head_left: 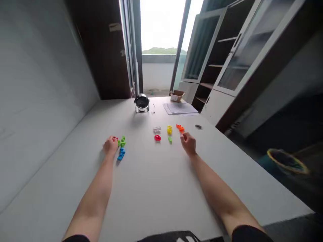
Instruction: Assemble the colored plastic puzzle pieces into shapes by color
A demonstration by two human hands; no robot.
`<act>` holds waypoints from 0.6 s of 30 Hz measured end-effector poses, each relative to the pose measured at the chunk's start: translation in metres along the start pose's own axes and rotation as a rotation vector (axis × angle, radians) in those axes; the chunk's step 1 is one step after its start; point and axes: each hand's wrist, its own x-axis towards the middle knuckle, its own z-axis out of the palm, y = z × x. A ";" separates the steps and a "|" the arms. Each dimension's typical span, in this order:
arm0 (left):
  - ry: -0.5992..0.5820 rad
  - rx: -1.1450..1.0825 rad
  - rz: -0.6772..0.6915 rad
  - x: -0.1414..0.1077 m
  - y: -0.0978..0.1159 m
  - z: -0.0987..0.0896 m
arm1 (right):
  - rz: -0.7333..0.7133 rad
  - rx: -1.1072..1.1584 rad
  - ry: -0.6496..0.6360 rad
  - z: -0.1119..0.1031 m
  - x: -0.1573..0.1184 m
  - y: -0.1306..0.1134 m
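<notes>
Beyond the coloured pieces (169,130), papers (182,108), cardboard box (176,98), round silver-framed device (142,102)

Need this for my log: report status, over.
Left hand at red piece, by green pieces. Right hand at orange pieces. Nothing visibly blocking either.

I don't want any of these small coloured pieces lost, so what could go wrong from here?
The left hand is close beside the small, knobbly, bright-green plastic-looking pieces and might knock them askew.

The right hand is at the small, irregular, orange plastic-looking cluster and could nudge part of it toward the dark oval spot in the flat white tabletop; if that is an open hole, which I can't tell, a piece might drop in.
</notes>
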 end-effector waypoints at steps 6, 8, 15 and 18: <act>-0.070 -0.121 0.023 0.000 0.007 -0.004 | -0.030 0.049 -0.032 -0.003 -0.001 -0.007; -0.062 -0.172 0.027 0.001 0.007 -0.004 | -0.028 0.062 -0.037 -0.003 -0.002 -0.009; -0.092 -0.095 0.147 -0.009 0.017 -0.003 | -0.036 0.072 -0.046 0.000 -0.005 -0.012; -0.119 -0.046 0.231 -0.015 0.024 -0.004 | -0.041 0.076 -0.053 0.001 -0.006 -0.013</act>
